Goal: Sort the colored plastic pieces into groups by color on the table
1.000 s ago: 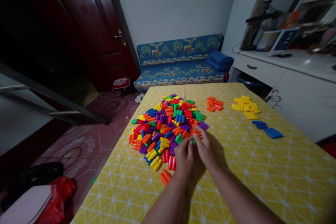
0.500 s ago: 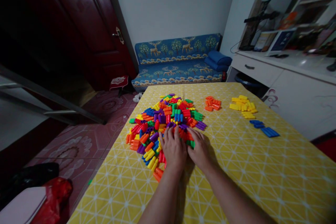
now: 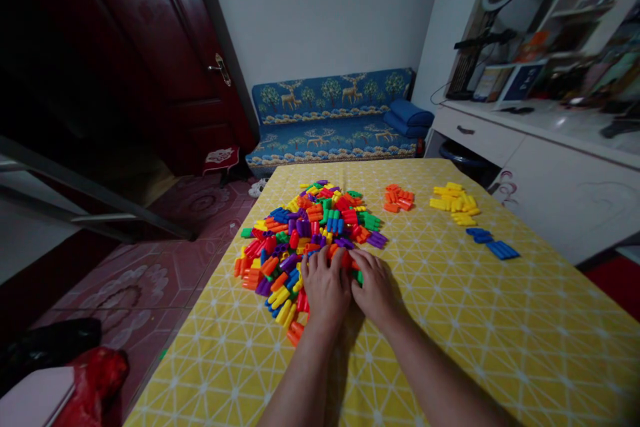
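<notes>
A big heap of mixed coloured plastic blocks (image 3: 305,233) lies on the yellow patterned tablecloth (image 3: 450,320). My left hand (image 3: 325,287) rests palm down on the heap's near edge, fingers stretched over orange and red blocks. Beside it, my right hand (image 3: 375,287) also lies on the near edge, fingers curled over orange and green pieces; what it holds, if anything, is hidden. Both hands touch each other. Sorted apart on the cloth are a small orange pile (image 3: 399,197), a yellow pile (image 3: 454,203) and a few blue blocks (image 3: 493,243).
The table's left edge drops to a tiled floor with a red bag (image 3: 95,377). A blue patterned sofa (image 3: 335,120) stands behind the table, a dark wooden door (image 3: 165,60) to the left, white cabinets (image 3: 550,167) with a ring light to the right.
Both hands slid a little leftward along the heap's near edge; the left hand's fingers spread flat over the blocks. The camera shifted slightly.
</notes>
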A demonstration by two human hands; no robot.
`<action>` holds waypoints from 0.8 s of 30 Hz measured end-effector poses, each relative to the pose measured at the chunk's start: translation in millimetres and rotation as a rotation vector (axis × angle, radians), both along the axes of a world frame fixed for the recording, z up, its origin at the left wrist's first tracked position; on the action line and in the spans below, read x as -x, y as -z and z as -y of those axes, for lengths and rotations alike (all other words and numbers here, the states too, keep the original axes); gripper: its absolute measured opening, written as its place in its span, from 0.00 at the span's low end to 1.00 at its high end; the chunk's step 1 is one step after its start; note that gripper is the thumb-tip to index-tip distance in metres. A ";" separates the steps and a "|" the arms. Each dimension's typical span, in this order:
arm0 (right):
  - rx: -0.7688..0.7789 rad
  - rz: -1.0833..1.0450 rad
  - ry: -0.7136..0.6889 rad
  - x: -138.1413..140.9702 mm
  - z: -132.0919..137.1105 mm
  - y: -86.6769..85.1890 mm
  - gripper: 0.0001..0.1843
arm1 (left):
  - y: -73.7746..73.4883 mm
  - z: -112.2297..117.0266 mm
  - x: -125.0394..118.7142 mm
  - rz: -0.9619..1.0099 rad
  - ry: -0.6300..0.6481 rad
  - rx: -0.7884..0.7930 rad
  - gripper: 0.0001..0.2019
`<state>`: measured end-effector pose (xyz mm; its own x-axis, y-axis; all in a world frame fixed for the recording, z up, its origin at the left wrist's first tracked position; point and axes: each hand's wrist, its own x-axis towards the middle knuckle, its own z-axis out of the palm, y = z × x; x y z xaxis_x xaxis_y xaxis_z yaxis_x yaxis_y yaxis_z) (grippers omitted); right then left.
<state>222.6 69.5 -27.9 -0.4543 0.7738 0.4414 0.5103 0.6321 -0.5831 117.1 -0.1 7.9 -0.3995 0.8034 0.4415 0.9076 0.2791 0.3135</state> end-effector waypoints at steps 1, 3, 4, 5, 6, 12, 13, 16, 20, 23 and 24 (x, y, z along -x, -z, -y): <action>0.017 -0.040 -0.014 0.3 -1.6 1.8 0.29 | -0.2 0.5 0.4 0.008 0.014 0.009 0.20; 0.059 -0.145 -0.045 1.3 -4.3 4.9 0.28 | 0.2 1.3 1.6 0.037 0.046 0.009 0.21; 0.082 -0.200 -0.061 1.8 -5.0 5.5 0.28 | 1.0 1.5 2.4 0.056 0.059 -0.008 0.20; 0.106 -0.252 -0.081 2.2 -5.2 5.1 0.28 | 2.2 1.5 3.2 0.077 0.068 -0.034 0.20; 0.130 -0.296 -0.106 2.6 -4.8 3.8 0.29 | 3.7 1.3 3.9 0.100 0.073 -0.069 0.19; 0.207 -0.430 -0.169 2.5 0.3 -11.4 0.22 | 12.0 -1.7 6.9 0.193 0.131 -0.262 0.14; 0.199 -0.447 -0.166 2.5 0.4 -12.6 0.19 | 12.4 -2.1 7.0 0.197 0.141 -0.277 0.15; 0.170 -0.487 -0.179 2.5 0.1 -12.5 0.17 | 12.5 -2.5 7.0 0.204 0.150 -0.296 0.15; 0.173 -0.468 -0.173 1.5 -0.5 -10.7 0.20 | 13.2 -2.2 6.7 0.231 0.136 -0.328 0.15; 0.217 -0.466 -0.156 0.4 -1.4 -10.4 0.21 | 15.2 -2.3 6.7 0.250 0.158 -0.355 0.13; 0.240 -0.471 -0.159 0.2 -1.9 -10.3 0.22 | 16.0 -2.4 6.7 0.259 0.169 -0.361 0.12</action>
<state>222.4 71.4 -17.6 -0.3697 0.8159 0.4446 0.0685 0.5012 -0.8626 110.5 2.3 -8.1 -0.4102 0.6804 0.6073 0.8103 -0.0338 0.5851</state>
